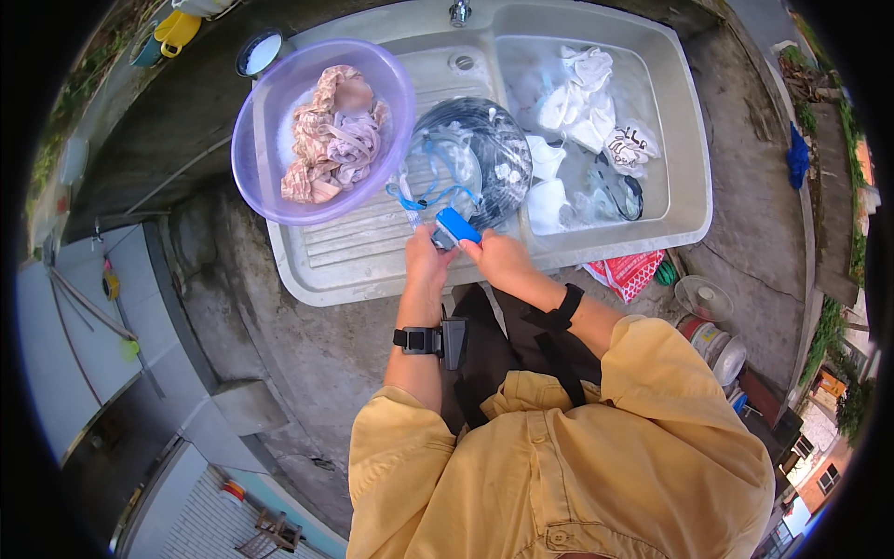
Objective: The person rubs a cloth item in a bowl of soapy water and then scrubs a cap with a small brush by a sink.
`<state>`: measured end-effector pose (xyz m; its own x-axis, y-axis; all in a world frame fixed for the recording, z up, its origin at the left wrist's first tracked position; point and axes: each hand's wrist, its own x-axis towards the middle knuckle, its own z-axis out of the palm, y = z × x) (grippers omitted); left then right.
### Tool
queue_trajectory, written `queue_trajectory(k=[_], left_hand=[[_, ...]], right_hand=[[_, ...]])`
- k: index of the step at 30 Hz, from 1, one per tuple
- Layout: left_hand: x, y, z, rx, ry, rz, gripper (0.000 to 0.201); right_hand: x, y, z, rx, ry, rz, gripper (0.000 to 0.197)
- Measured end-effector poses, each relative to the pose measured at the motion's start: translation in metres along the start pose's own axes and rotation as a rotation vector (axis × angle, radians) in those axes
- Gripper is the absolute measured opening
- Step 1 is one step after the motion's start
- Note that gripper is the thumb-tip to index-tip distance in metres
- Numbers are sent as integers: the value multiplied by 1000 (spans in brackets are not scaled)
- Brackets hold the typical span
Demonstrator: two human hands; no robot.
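Observation:
Both my hands meet at the front edge of the washboard side of a pale stone sink [326,270]. My right hand [501,257] grips a blue block-shaped brush [456,224], its underside hidden. Close beside it, my left hand [427,265] is closed on the lower end of a pale strap [413,213]. Just beyond my hands lies a wide, round, shiny dark piece [501,158] with white suds on it and a see-through middle; I cannot make out its kind. Thin blue cords [434,191] trail over it toward my hands.
A purple basin [251,168] with pink and lilac clothes [335,140] stands at the left. White garments [582,102] soak in the sink's right bowl [684,121], below a tap [460,12]. A small bowl of white powder [261,54] sits behind the basin. A red-and-white bag [629,274] lies below the sink.

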<state>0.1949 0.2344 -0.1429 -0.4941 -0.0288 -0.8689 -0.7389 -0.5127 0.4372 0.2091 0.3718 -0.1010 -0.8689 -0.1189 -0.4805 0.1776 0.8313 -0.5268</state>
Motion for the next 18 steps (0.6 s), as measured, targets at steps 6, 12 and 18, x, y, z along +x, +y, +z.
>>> queue_trajectory(k=[6,12,18], left_hand=[[-13,-16,-5,-558,-327,67,37],[-6,-16,3,-459,-192,307,37],[-7,-16,10,-372,-69,343,38]], right_hand=[[-10,-7,2,65,-31,66,46],[-19,-18,-3,-71,12,-60,44],[-24,-28,-1,-43,-65,34,42]])
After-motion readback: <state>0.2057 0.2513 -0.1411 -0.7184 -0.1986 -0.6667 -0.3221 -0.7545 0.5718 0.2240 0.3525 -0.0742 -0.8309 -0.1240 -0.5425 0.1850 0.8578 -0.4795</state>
